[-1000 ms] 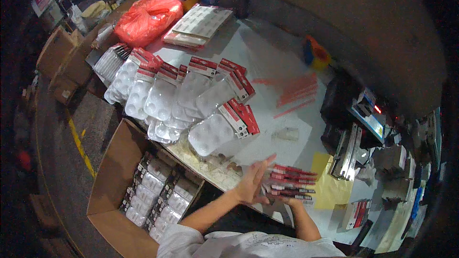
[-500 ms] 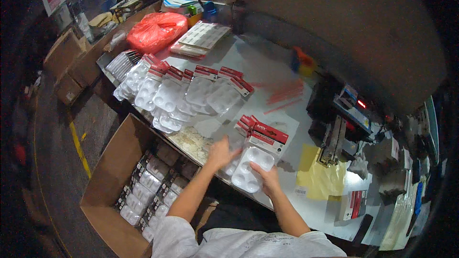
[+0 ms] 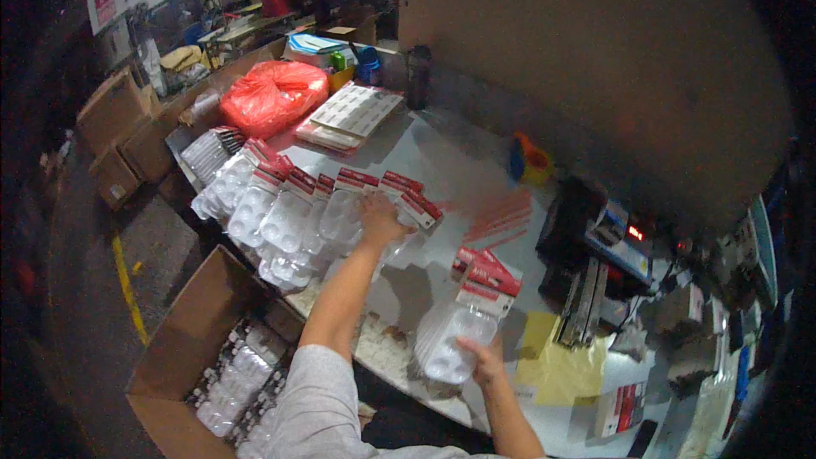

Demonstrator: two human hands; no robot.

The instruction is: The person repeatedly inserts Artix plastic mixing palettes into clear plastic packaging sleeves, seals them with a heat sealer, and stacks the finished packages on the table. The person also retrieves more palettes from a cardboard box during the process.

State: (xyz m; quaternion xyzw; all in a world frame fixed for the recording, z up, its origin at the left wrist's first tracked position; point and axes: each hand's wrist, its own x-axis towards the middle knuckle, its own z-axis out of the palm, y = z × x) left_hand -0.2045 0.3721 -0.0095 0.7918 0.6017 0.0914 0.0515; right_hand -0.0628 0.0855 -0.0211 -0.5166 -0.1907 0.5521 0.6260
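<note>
My right hand (image 3: 486,363) grips a small stack of white plastic paint palettes (image 3: 455,336) with red header cards, at the near part of the table. Its thumb lies on the top palette, and the other fingers are hidden beneath. My left hand (image 3: 382,219) is stretched out over the row of carded palettes (image 3: 287,221), touching those at the row's right end. Its thumb is apart from the fingers, whose tips are partly hidden among the packs. The row overlaps in a fan along the table's left edge.
An open cardboard box (image 3: 183,319) with packed palettes stands below the table's left edge. A red plastic bag (image 3: 274,98) and printed sheets (image 3: 357,110) lie at the back. On the right are a sealing machine (image 3: 586,302), a yellow sheet (image 3: 544,357) and a tape dispenser (image 3: 531,159).
My left hand has moved from beside the held stack, away from me, onto the row of palettes. My right hand still holds its stack. The view has shifted slightly.
</note>
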